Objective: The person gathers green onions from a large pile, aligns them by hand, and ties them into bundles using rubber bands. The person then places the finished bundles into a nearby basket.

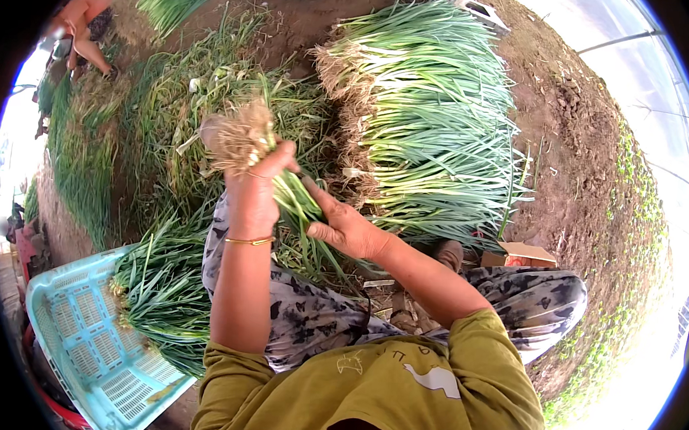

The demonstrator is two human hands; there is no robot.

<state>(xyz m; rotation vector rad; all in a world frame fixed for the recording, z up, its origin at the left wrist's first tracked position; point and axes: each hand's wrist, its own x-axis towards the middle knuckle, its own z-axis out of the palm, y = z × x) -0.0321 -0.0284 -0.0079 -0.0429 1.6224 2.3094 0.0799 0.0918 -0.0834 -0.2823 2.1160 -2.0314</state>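
Note:
My left hand, with a gold bracelet at the wrist, grips a bunch of green onions below its brown, stringy roots, which point up and left. Lower on the same bunch, my right hand holds the green stems between thumb and fingers. Ahead and to the right lies a large pile of green onions, roots to the left and leaves to the right. More leafy bunches rest partly in a light blue plastic crate at my left.
Loose leaves and trimmings cover the soil ahead. A person bends at the far upper left. An open cardboard box stands near my right knee. A concrete block lies behind the pile. Plastic sheeting forms the right wall.

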